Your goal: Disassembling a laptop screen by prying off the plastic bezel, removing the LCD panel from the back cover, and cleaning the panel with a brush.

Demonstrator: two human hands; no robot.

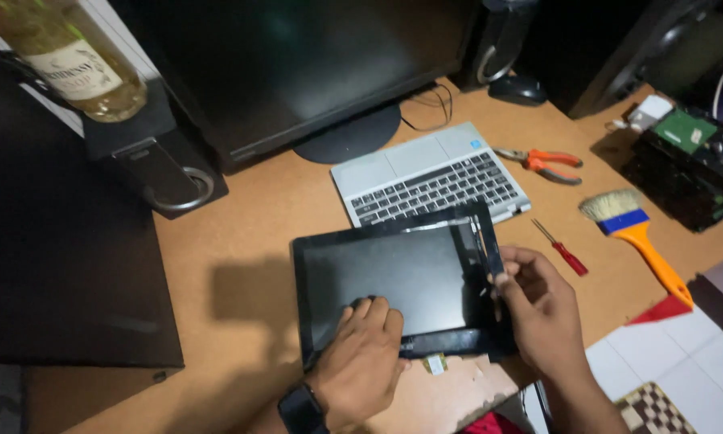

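- Black laptop screen panel (394, 281) lies flat on the brown bench (241, 209), just in front of the silver keyboard base (430, 174) and overlapping its near edge.
- Your left hand (363, 354) rests palm down on the lower part of the glass, fingers together and spread flat, gripping nothing; a dark watch (301, 408) sits on that wrist.
- Your right hand (538, 309) is at the panel's right edge, fingertips pinched on the loose black bezel strip (487, 245) that stands away from the glass.
- Right of the panel lie a small red-handled screwdriver (562, 249), orange-handled pliers (542, 163) and a brush with an orange handle (639, 233), all apart from your hands.
- Behind the keyboard base stands a dark monitor (297, 64) on a round foot, with a black mouse (518, 88) to its right.
- At far left a glass bottle (72, 56) sits atop a black speaker (156, 161).
- At far right there is an opened black device with a green circuit board (683, 133).
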